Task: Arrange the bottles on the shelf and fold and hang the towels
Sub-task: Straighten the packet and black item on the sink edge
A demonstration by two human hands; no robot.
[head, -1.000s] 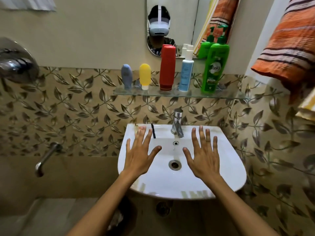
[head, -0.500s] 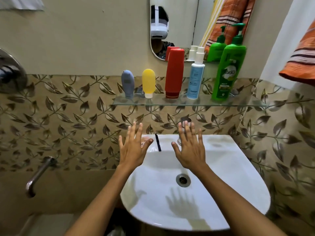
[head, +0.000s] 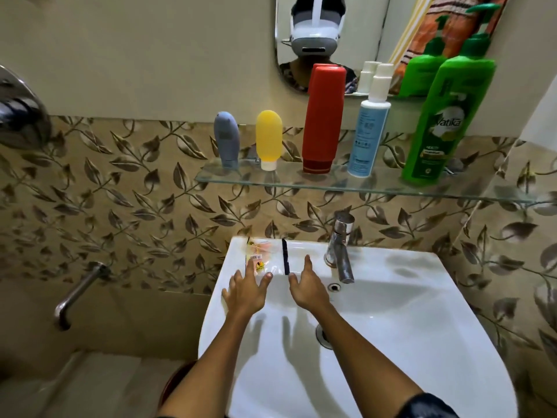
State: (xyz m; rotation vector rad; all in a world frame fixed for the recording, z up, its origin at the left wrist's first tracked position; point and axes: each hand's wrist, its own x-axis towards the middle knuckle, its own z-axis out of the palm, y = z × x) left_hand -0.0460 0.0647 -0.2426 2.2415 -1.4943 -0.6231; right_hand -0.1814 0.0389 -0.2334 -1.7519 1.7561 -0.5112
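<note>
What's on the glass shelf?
Five upright bottles on the shelf: grey tube, yellow tube, red bottle, white-blue bottle, green bottle. Anything behind them is hidden.

5 bottles [head: 322,119] upright in a row | glass shelf [head: 361,188] | towel reflected in mirror [head: 434,25]

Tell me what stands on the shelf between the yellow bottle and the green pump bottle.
In the head view, two bottles stand between the yellow bottle and the green pump bottle: a tall red bottle, then a white-and-blue bottle.
</note>
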